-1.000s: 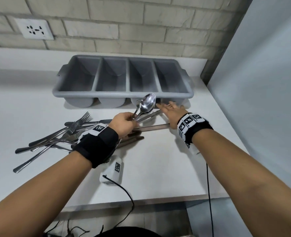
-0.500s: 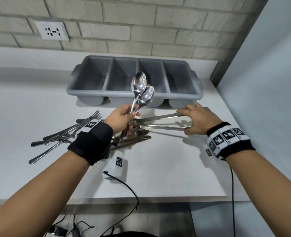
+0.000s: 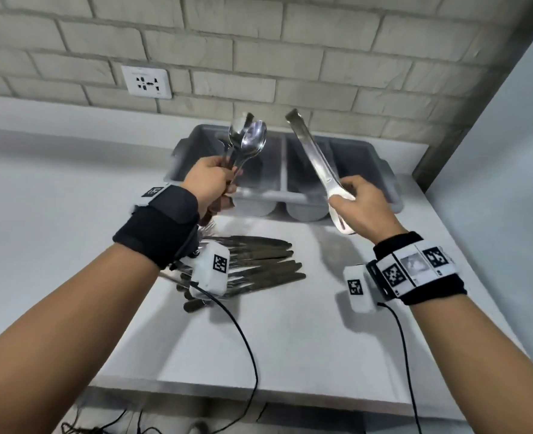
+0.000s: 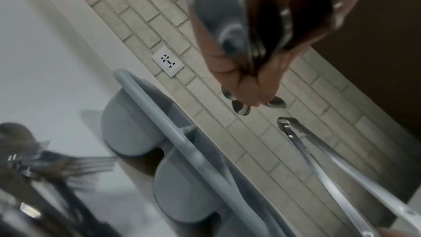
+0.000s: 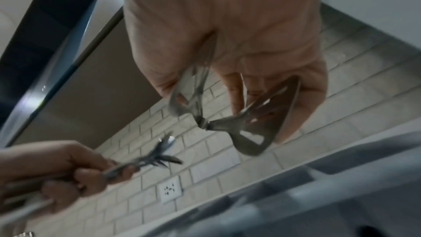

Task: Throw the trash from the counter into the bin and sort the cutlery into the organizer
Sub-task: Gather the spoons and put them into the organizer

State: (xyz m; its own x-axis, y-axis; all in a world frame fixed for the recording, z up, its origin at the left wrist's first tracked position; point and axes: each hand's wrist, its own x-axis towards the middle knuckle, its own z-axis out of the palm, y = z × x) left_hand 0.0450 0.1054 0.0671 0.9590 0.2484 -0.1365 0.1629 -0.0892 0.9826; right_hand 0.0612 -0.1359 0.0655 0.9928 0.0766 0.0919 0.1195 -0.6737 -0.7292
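My left hand (image 3: 215, 183) grips a bunch of steel spoons (image 3: 248, 140) by their handles, bowls up, in front of the grey four-compartment organizer (image 3: 293, 198). In the left wrist view the spoon bowls (image 4: 241, 108) poke out past my curled fingers. My right hand (image 3: 357, 203) holds steel tongs (image 3: 313, 159) by their slotted tips, hinge end raised over the organizer. The right wrist view shows the tong tips (image 5: 250, 129) spread between my fingers and the left hand (image 5: 68, 168) with the spoons. Knives (image 3: 259, 264) and forks lie on the white counter (image 3: 290, 339) under my left wrist.
The organizer stands against a brick wall with a white socket (image 3: 146, 83). A pale wall panel (image 3: 509, 151) closes the counter's right side. Cables hang from both wrist cameras over the counter's front edge (image 3: 290, 399).
Both hands have risen off the counter. The left has lifted the spoons higher toward the organizer; the right has picked the tongs up and tilted them upright.
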